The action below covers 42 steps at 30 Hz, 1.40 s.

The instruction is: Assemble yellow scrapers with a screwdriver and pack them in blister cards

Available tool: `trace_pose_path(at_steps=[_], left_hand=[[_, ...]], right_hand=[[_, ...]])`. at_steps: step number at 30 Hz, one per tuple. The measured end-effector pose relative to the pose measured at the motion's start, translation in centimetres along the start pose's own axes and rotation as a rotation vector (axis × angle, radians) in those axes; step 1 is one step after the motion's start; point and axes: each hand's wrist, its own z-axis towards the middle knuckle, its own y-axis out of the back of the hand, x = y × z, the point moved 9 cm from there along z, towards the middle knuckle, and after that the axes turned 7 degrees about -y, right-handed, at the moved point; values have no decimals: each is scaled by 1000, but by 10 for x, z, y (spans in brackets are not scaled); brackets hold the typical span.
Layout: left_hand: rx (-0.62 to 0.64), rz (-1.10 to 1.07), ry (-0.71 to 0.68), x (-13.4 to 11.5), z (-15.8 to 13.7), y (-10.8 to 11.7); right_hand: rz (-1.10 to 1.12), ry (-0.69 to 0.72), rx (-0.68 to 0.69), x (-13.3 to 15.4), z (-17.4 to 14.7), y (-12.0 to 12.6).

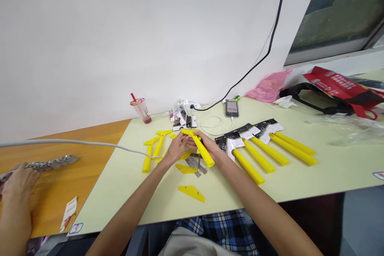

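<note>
Over the middle of the table, my left hand (177,148) is closed around the head of a yellow scraper handle (204,153). My right hand (208,144) grips the same handle from the right, its fingers partly hidden. A thin metal shaft (199,164), like a screwdriver's, points down below my right hand; its upper end is hidden. Under my hands lie flat metal blades (192,163) and a yellow cover plate (185,169). Nearer me lies another yellow plate (192,193) with two holes. Several T-shaped yellow handles (149,156) lie left of my hands.
Yellow scrapers (255,156) with black-and-white cards (237,138) lie at right. Behind are a cup with a straw (141,111), a power strip (187,106) and a charging device (232,109). Another person's hand (21,182) touches metal pieces (54,164) at left. A grey cable (90,143) crosses the left side.
</note>
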Motion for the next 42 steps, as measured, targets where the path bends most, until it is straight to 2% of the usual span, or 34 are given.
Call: trace_pose_path(at_steps=[10, 20, 28, 31, 34, 36, 39, 42], left_hand=[[14, 4, -60, 6, -5, -5], [-1, -99, -60, 11, -4, -7], [-20, -70, -52, 7, -3, 1], [-77, -53, -67, 3, -11, 7], [-226, 121, -111, -15, -24, 21], [-264, 314, -193, -40, -32, 22], [-164, 570, -261, -74, -34, 4], [8, 745, -191, -83, -28, -18]], right_hand=[[43, 2, -7, -1, -2, 2], [69, -12, 16, -1, 3, 5], [87, -13, -14, -2, 7, 11], [95, -10, -34, 0, 6, 14], [100, 7, -39, 1, 6, 15], [96, 24, -43, 1, 6, 16], [85, 52, -44, 2, 7, 15], [66, 89, -41, 5, 8, 14]])
